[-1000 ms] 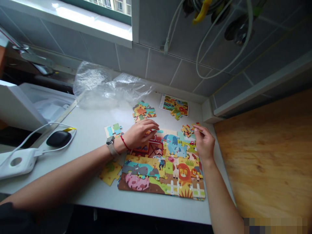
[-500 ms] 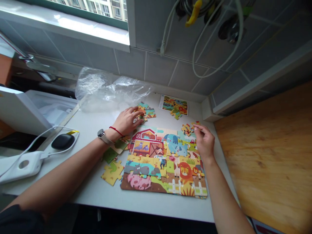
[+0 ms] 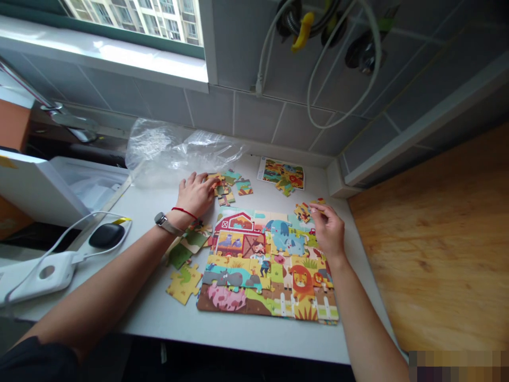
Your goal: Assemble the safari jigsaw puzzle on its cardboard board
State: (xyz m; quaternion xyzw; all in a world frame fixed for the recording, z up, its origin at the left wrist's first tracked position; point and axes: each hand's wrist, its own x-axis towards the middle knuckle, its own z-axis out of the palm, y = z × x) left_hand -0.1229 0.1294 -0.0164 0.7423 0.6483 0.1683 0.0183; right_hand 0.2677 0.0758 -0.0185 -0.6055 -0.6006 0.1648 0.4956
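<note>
A colourful animal jigsaw [image 3: 270, 270], mostly joined, lies on the white table [image 3: 151, 207]. My left hand [image 3: 194, 193] rests flat, fingers stretched out, on a small pile of loose pieces [image 3: 230, 187] behind the puzzle's upper left corner. My right hand [image 3: 328, 229] sits at the puzzle's upper right corner, fingers pinched on a loose piece [image 3: 316, 204] beside another small cluster of pieces [image 3: 303, 212]. More loose pieces [image 3: 185, 281] lie left of the puzzle, under my left forearm. A watch and a red cord are on my left wrist.
A clear plastic bag [image 3: 175, 151] lies at the back left. A printed picture card [image 3: 282, 174] lies by the tiled wall. A black mouse [image 3: 106, 235], a white charger block [image 3: 43, 273] with cable and an open white box [image 3: 47, 185] sit left. A wooden surface [image 3: 437, 244] borders the right.
My left hand has left the top edge of the puzzle and moved back and left onto the pile of loose pieces. My right hand has stayed at the upper right corner.
</note>
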